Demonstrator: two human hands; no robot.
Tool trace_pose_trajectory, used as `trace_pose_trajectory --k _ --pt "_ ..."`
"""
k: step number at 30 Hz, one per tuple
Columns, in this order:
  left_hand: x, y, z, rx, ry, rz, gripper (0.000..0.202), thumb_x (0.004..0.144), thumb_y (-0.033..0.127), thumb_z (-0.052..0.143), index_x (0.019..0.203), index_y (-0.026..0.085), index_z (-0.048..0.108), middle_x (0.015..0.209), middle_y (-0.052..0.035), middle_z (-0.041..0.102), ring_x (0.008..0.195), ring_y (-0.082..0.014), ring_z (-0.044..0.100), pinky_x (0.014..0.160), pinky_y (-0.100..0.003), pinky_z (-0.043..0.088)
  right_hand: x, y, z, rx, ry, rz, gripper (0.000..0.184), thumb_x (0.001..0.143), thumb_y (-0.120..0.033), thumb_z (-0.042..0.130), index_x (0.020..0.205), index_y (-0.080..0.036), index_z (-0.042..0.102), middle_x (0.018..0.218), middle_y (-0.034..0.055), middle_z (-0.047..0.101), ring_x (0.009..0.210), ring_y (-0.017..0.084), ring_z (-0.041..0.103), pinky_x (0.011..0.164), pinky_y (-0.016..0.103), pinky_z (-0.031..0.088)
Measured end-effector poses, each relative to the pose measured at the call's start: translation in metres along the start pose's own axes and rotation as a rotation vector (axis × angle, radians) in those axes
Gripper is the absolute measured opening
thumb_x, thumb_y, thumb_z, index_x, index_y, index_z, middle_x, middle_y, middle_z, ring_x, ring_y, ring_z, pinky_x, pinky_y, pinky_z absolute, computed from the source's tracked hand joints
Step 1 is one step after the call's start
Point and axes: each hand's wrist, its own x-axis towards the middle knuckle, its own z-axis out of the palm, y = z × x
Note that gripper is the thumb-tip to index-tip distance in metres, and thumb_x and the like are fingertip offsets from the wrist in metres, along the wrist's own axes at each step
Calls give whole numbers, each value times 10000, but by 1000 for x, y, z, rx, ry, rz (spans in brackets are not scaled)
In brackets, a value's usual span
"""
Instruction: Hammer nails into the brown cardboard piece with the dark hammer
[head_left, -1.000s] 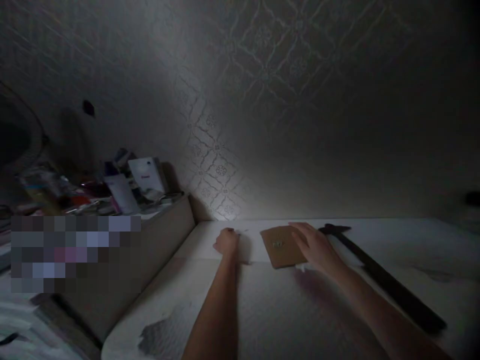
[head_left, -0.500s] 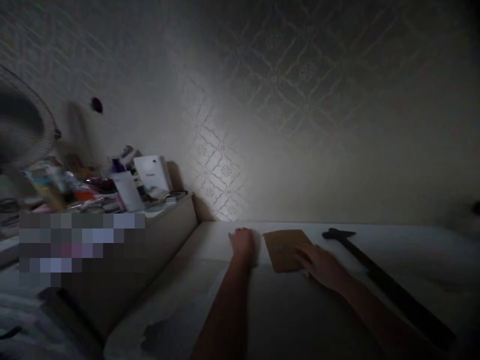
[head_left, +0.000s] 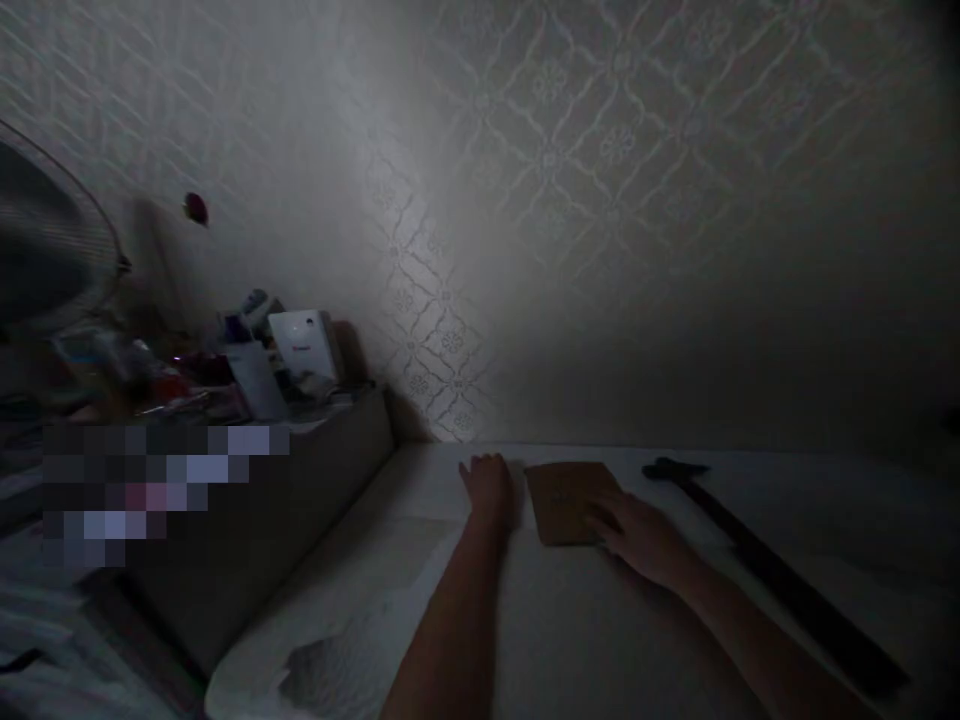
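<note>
A thin brown notebook (head_left: 566,508) with rounded corners and faint marks on its cover lies on the white surface (head_left: 570,640). My right hand (head_left: 641,540) is at its right edge, fingers bent over the cover and thumb by the near corner. My left hand (head_left: 489,485) rests to the left of the notebook, apart from it. One of its fingers sticks out to the left; the other fingertips are hidden behind the knuckles. To the right of my right hand lies a long dark hammer-like tool (head_left: 772,565) with a T-shaped far end.
At the left, a raised cabinet (head_left: 330,470) carries a white box (head_left: 304,345), a pale card (head_left: 257,382) and blurred clutter. A fan (head_left: 52,240) stands at the far left. The patterned wall (head_left: 600,250) rises behind the white surface.
The fingers of my right hand have bent a little more over the notebook's edge. The notebook and left hand have barely shifted. The wall looks brighter, the cabinet side darker.
</note>
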Motion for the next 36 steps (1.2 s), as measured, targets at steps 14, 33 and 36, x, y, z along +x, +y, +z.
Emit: trace_pose_trajectory --k 14,33,36 --pt "3 11 -7 -372 -17 -42 234 845 236 509 982 188 693 1040 -93 707 1013 -214 623 891 -300 437 1 -4 -4 -16 -33 4 357 876 -308 473 1160 -180 648 1241 126 623 1159 252 564 1000 404 422" --pt "-12 40 1 -809 -384 306 255 720 259 572 820 100 744 786 -54 707 751 -167 616 676 -231 485 1 -5 -7 4 -60 -24 358 870 -284 457 1161 -187 641 1239 119 625 1151 249 566 990 400 422" --pt "-11 39 2 -774 -389 307 231 706 239 589 819 114 748 802 -55 718 764 -169 624 716 -239 487 1 -4 -6 0 -55 -30 367 872 -297 459 1170 -180 638 1251 123 616 1161 250 560 993 396 421"
